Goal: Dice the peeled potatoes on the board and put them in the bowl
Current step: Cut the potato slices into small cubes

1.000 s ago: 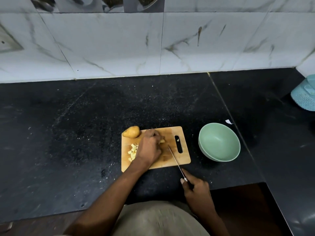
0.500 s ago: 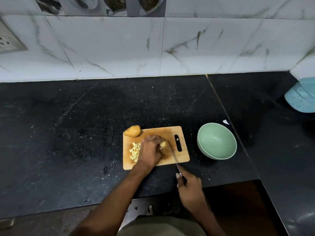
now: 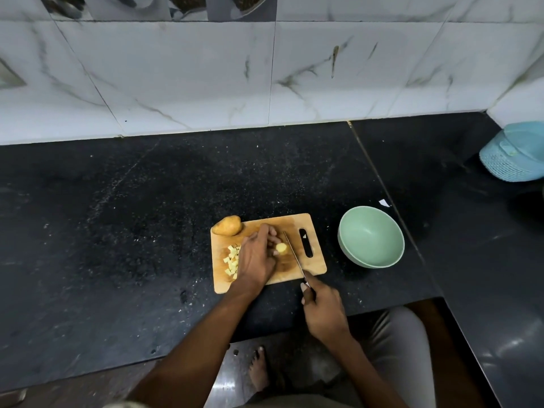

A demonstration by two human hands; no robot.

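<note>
Head view, looking down: a small peeled potato piece lies near the middle of the wooden cutting board, pinned under the curled fingertips of the left hand, which covers much of the board's centre and hides the rest of the piece. The knife runs along the piece's right side, its blade slanting from about 11 o'clock down to 5 o'clock; whether the edge touches the potato cannot be told. The right hand grips the knife handle off the board's near edge, fingers wrapped round it and the forefinger stretched along the top.

At the board's 9 o'clock side a small heap of potato dice lies partly hidden behind the left hand. A whole potato sits at the board's 11 o'clock corner, hanging over the edge. The board's handle slot is at its 3 o'clock end.

Beside the board at 3 o'clock, apart from it, stands a pale green bowl holding no dice. A small white scrap lies just beyond the bowl at 12 o'clock. All of this sits on a black speckled countertop backed by a white marbled tile wall. Far off at 2 o'clock, at the frame's edge, is a light blue woven basket. Below the counter edge a bare foot shows on the floor.
</note>
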